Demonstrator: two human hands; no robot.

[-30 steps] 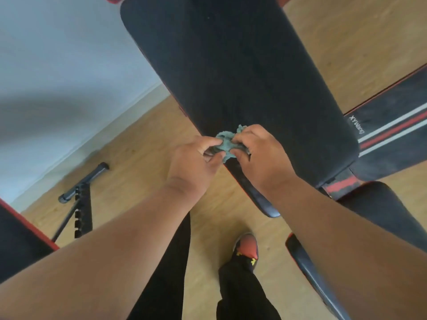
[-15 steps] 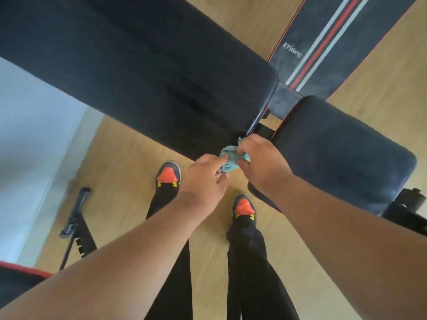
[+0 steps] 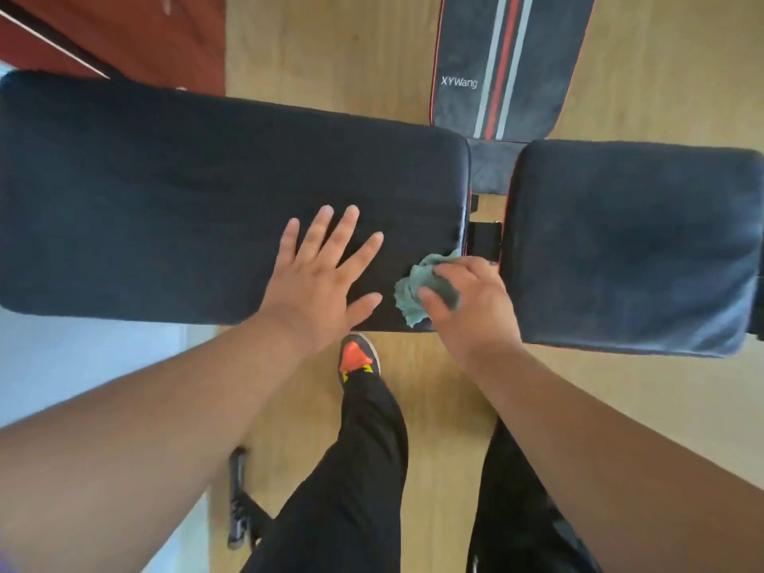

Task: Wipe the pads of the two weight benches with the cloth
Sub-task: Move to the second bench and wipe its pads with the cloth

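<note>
A long black back pad [image 3: 165,200] of a weight bench runs across the view, with a shorter black seat pad [image 3: 632,241] to its right. My left hand [image 3: 318,279] lies flat on the back pad, fingers spread, holding nothing. My right hand [image 3: 467,299] presses a crumpled teal cloth [image 3: 413,291] onto the near right corner of the back pad. A second bench pad [image 3: 500,64], black with red and grey stripes and white lettering, lies beyond the gap between the two pads.
Wooden floor [image 3: 330,47] surrounds the bench. My legs in black trousers and an orange-toed shoe [image 3: 357,357] stand against the near edge. A black metal part [image 3: 239,502] lies on the floor at lower left. Red-brown furniture [image 3: 124,31] stands at top left.
My left hand let go of the cloth and spread flat on the back pad. My right hand now holds the cloth alone on the pad's corner. The view swung square to the bench.
</note>
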